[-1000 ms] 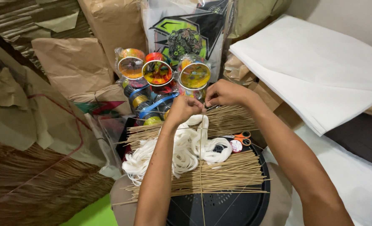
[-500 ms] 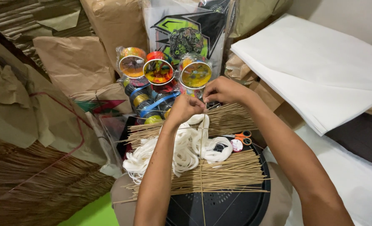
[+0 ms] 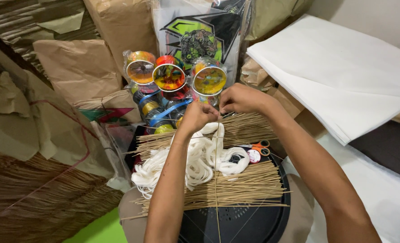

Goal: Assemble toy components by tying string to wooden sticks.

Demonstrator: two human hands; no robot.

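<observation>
Fingers of both hands are pinched together over the far end of one thin stick [image 3: 216,180], which runs from the lap straight up to the fingertips. Compared with a second ago almost nothing has moved: the hands sit at the same spot and the stick lies on the same line, so the fine work at its tip looks to be in mid-course, not finished.

Both forearms reach forward from the bottom edge. The left hand [image 3: 199,116] is curled into a loose fist, knuckles up. The right hand [image 3: 241,98] is bent at the wrist, fingertips turned down and touching the left. What they grip at the tip is too small to tell.

Below lie a black round tray [image 3: 236,222], bundles of thin sticks [image 3: 240,186], a heap of white string [image 3: 195,159], and small orange scissors [image 3: 257,146]. Beyond stand colourful thread spools [image 3: 169,76].
</observation>
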